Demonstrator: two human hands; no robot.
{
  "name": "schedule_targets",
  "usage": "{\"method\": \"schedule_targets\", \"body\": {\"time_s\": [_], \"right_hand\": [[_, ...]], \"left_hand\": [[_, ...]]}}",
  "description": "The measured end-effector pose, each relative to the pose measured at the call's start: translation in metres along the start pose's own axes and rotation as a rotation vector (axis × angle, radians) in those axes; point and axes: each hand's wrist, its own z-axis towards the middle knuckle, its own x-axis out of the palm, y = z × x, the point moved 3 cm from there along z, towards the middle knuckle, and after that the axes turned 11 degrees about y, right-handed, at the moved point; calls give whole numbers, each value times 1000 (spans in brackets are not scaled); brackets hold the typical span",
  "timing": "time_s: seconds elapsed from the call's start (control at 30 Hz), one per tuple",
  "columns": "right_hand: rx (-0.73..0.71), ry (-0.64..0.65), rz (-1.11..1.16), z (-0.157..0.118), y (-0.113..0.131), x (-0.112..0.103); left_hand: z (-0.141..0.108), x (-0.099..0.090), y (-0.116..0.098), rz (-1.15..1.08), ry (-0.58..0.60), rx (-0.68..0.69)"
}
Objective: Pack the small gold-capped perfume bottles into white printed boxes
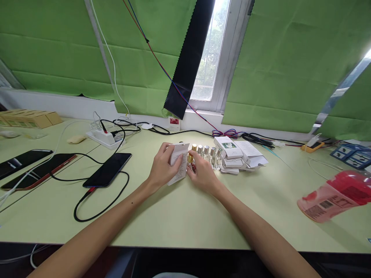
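Observation:
My left hand [164, 166] grips a small white printed box [179, 164] upright above the table, thumb across its near face. Just right of it, my right hand [203, 172] has its fingers closed around a small glass bottle with a gold cap [190, 158]; much of this bottle is hidden by the fingers. Behind and beside the right hand stand several small clear glass bottles [212, 157] in rows, some with gold caps and some with silver ones. A pile of white cartons [231, 152] lies to the right of the bottles.
Phones with charging cables lie at left, the nearest a dark phone [108, 170]. Behind them sits a white power strip [106, 139]. At right are a pink plastic jar with a red lid [333, 197], a yellow device [312, 146] and blue boxes [352, 154]. Cables run along the window wall.

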Motion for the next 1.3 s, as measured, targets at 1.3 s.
{"method": "schedule_targets", "body": {"time_s": [1.3], "right_hand": [[1,-9,0,0,0,0]], "left_hand": [[0,0,-1,19,-9,46]]}}
